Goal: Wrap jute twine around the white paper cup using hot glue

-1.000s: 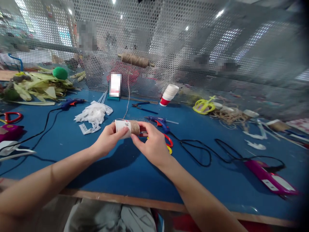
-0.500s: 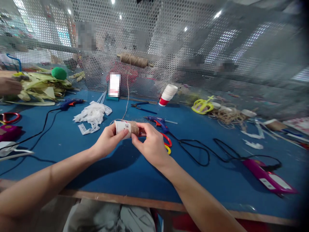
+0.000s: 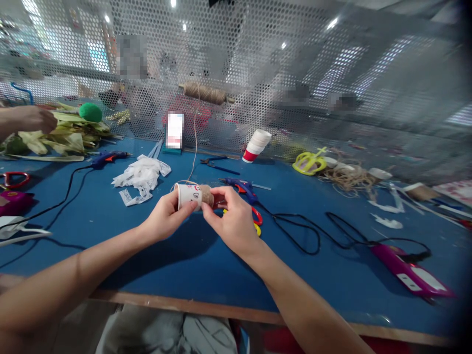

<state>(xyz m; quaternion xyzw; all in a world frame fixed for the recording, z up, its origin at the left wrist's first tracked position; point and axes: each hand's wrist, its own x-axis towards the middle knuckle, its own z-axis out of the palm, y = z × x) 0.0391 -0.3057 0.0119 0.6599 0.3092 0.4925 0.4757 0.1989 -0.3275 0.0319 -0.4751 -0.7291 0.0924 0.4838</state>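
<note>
I hold a small white paper cup [image 3: 189, 195] on its side above the blue table [image 3: 184, 255]. Brown twine is wound round its narrow end [image 3: 207, 195]. My left hand [image 3: 165, 216] grips the cup's open end, fingers closed. My right hand [image 3: 232, 219] pinches the twine-wrapped end. A thin strand of twine [image 3: 195, 142] runs up from the cup to a twine spool [image 3: 204, 92] mounted on the perforated metal screen.
Red and yellow scissors [image 3: 257, 220] and a blue glue gun [image 3: 241, 187] lie just behind my right hand. A second glue gun [image 3: 108, 157], white plastic scraps [image 3: 142, 175], stacked cups [image 3: 257, 144], black cords [image 3: 306, 231] and a magenta tool [image 3: 409, 275] lie around. Another person's hand [image 3: 33, 119] touches dried leaves at far left.
The cup has turned slightly in my fingers, showing more of its printed side. The other person's hand at far left has reached further in over the leaves.
</note>
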